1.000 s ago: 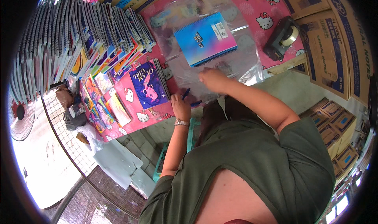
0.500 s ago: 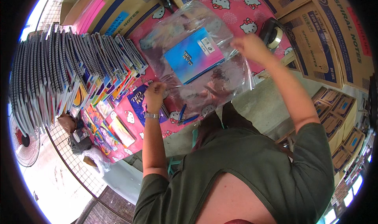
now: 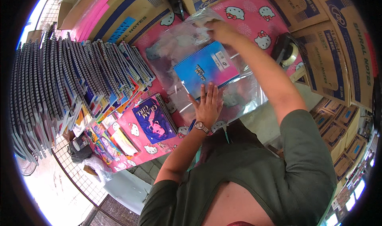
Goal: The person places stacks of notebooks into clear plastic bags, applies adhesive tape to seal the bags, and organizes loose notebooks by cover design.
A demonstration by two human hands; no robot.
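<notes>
A blue-and-pink spiral notebook (image 3: 195,63) with a white label lies on a sheet of clear plastic (image 3: 248,102), on the pink cartoon-print table cover. My left hand (image 3: 207,108), with a watch at its wrist, is spread flat; its fingertips touch the notebook's near edge and its palm rests on the plastic. Beyond the notebook, my right hand (image 3: 221,30) has its fingers bent in on the far part of the plastic, which bunches up there. A purple spiral notebook (image 3: 153,120) lies to the left of my left hand.
A long row of spiral notebooks (image 3: 75,75) stands packed at the left. Cardboard boxes (image 3: 322,55) stand along the back and right. A tape dispenser (image 3: 287,51) sits at the table's right side. Colourful booklets (image 3: 104,144) lie at the front left. A blue-handled tool (image 3: 192,125) shows beside my left wrist.
My left hand has moved right from above the purple notebook and now presses flat by the blue-and-pink one. My right hand has gone from the plastic's right side to its far part.
</notes>
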